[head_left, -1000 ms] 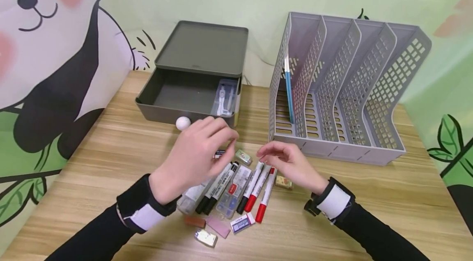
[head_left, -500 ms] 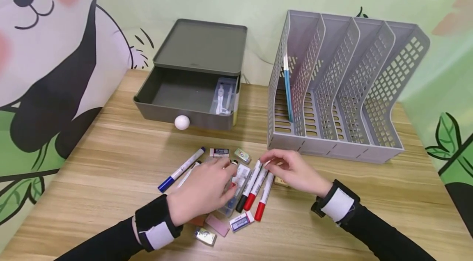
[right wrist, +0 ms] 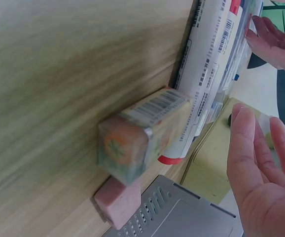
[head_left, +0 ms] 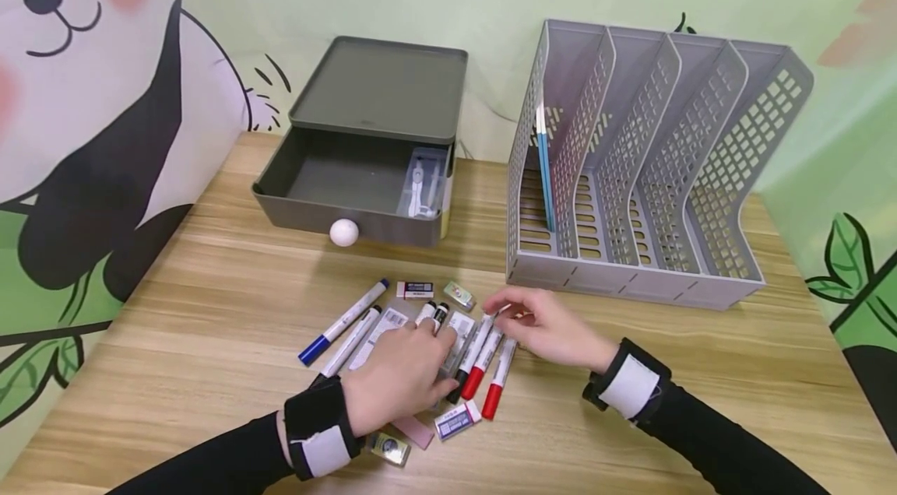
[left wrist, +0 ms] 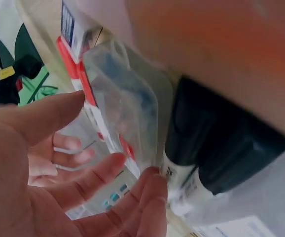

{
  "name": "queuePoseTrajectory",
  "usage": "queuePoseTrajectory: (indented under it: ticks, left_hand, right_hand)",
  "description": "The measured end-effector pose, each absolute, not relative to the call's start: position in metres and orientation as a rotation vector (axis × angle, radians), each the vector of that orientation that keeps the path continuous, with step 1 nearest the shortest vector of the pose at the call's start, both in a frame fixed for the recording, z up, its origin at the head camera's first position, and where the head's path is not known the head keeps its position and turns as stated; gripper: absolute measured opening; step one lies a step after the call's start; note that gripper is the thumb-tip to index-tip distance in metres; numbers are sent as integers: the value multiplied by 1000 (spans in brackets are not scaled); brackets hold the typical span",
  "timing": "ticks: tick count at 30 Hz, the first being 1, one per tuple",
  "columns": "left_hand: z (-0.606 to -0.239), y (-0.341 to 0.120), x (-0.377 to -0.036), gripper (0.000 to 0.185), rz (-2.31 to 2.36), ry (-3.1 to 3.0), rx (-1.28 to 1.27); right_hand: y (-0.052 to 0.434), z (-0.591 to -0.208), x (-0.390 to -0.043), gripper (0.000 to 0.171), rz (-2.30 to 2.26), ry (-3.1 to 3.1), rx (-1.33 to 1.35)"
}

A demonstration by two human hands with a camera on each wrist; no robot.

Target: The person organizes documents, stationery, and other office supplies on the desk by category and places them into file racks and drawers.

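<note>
My left hand [head_left: 402, 370] lies over the pile of stationery, with loosely bent fingers. In the left wrist view its fingertips reach beside a clear plastic case [left wrist: 127, 98] and two black-capped markers [left wrist: 196, 133]; whether they touch cannot be told. My right hand [head_left: 550, 330] hovers at the upper ends of a black marker [head_left: 471, 361] and two red markers [head_left: 499, 382]. Nothing is between its fingers in the right wrist view. Near it are a fruit-patterned wrapped eraser [right wrist: 142, 131] and a pink eraser [right wrist: 120, 202]. The left hand hides part of the pile.
Left of the pile lies a blue marker [head_left: 343, 324]. Several erasers surround it, including a white-and-navy one [head_left: 458, 421]. Behind stand a dark drawer box [head_left: 350, 215], pulled out with a compass set [head_left: 423, 184] inside, and a grey file rack [head_left: 631, 281] holding thin blue-edged books [head_left: 544, 168].
My left hand has come down and nearer from beside the drawer onto the pile, uncovering the blue marker and the erasers at the back. The right hand has barely moved.
</note>
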State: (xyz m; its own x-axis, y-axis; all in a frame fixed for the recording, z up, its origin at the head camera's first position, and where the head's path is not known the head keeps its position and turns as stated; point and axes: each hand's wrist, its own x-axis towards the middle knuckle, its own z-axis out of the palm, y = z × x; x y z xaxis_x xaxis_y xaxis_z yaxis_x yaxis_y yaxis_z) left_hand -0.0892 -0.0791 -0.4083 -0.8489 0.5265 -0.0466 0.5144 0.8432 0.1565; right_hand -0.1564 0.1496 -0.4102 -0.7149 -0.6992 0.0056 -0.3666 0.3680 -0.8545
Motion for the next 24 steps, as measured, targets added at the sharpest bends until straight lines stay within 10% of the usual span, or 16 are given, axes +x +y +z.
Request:
queuePoseTrajectory:
  ticks: [24]
  left_hand:
    - [-406,-66,-94,43,232,2881,771]
  right_hand:
    - [149,-410,-157,28,-1237,2331,-938]
